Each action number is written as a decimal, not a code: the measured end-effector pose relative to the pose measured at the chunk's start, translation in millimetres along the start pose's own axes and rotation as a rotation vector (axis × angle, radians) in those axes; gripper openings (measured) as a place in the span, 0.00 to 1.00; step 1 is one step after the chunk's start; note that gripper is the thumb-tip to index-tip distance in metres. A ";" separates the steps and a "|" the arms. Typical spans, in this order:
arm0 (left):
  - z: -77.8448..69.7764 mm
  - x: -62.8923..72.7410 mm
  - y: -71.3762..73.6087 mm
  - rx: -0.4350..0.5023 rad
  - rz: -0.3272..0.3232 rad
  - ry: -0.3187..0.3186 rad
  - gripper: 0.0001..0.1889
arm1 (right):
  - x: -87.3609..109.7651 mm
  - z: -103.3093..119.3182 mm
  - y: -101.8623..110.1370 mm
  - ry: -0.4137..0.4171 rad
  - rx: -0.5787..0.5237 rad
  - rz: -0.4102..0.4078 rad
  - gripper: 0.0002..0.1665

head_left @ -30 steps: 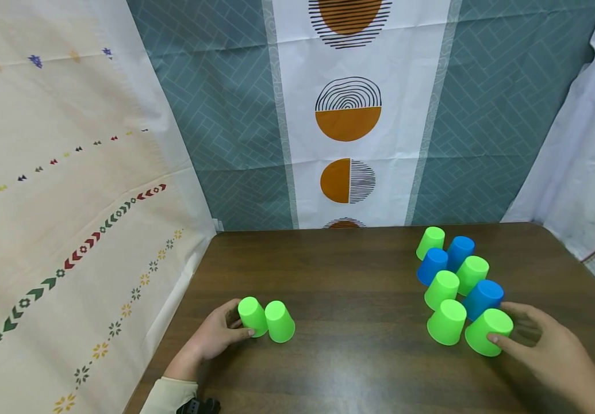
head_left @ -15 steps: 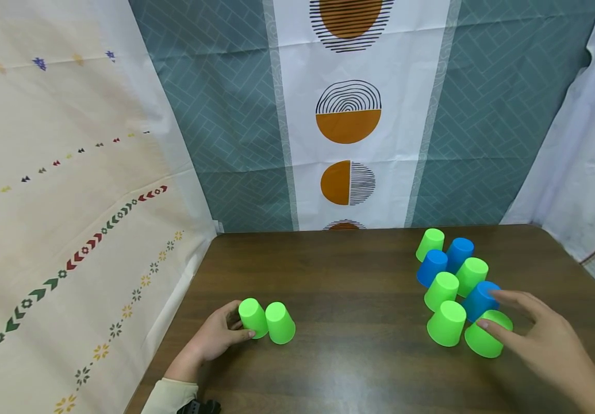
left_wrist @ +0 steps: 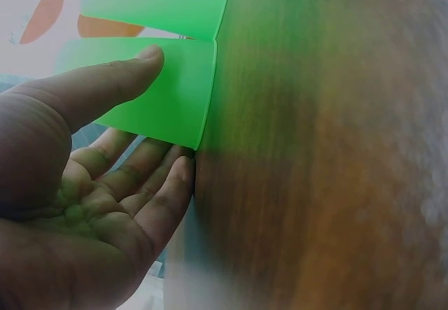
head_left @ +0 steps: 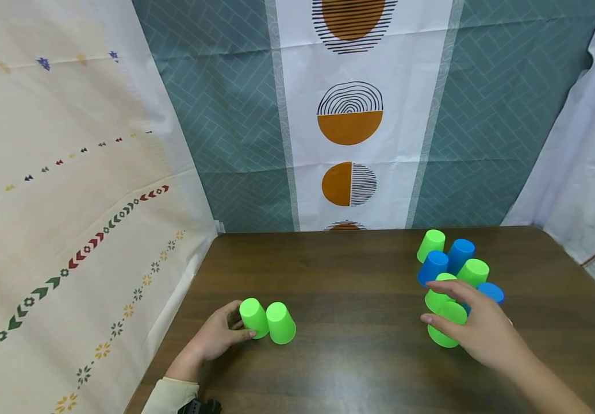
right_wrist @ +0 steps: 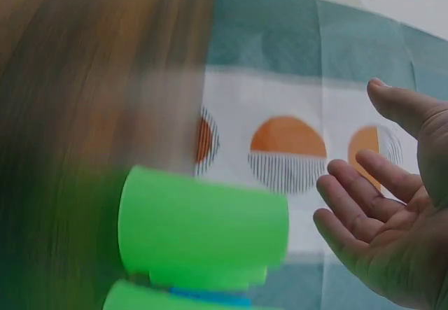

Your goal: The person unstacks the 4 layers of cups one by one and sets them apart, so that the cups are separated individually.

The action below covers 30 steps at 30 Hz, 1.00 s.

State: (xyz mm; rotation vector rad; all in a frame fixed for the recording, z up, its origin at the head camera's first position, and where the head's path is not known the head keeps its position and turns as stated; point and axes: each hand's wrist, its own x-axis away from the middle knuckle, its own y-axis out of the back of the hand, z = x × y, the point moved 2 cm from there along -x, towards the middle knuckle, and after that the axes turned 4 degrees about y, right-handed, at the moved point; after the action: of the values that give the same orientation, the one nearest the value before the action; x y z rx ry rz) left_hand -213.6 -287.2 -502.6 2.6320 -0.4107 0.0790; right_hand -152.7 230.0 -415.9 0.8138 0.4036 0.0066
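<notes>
My left hand holds the left one of two upside-down green plastic cups, its thumb across the near side and its fingers around the far side. The other green cup stands right beside it. In the left wrist view the thumb lies against the green cup wall. Over the front of the right-hand group of cups hovers my right hand, fingers spread and holding nothing. A green cup shows partly behind its thumb. Another green cup at the group's front right is hidden by this hand.
Behind the right hand, green and blue cups stand upside down in two close rows, including a blue cup and a far green cup. They rest on a brown wooden table. Patterned cloth hangs behind its far edge.
My right hand has left the front-right green cup, rising and moving left over the front-left green cup. My left hand stays at its cup, and the cups stand where they were.
</notes>
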 end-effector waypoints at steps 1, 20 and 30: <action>0.1 0.0 0.1 0.001 0.000 -0.001 0.31 | -2.7 2.8 -4.3 0.007 -0.005 0.009 0.37; 1.7 -0.9 -0.1 -0.006 -0.008 0.010 0.31 | -47.3 55.5 -107.3 0.069 -0.376 0.303 0.33; 0.7 -1.0 -0.2 -0.006 -0.001 -0.003 0.31 | -68.8 67.0 -160.7 0.106 -0.554 0.399 0.33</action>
State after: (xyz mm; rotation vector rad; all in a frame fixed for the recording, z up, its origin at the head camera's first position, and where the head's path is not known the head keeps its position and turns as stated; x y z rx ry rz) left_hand -214.5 -287.1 -503.4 2.6262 -0.4101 0.0737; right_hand -216.3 60.8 -464.4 0.3339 0.3103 0.5143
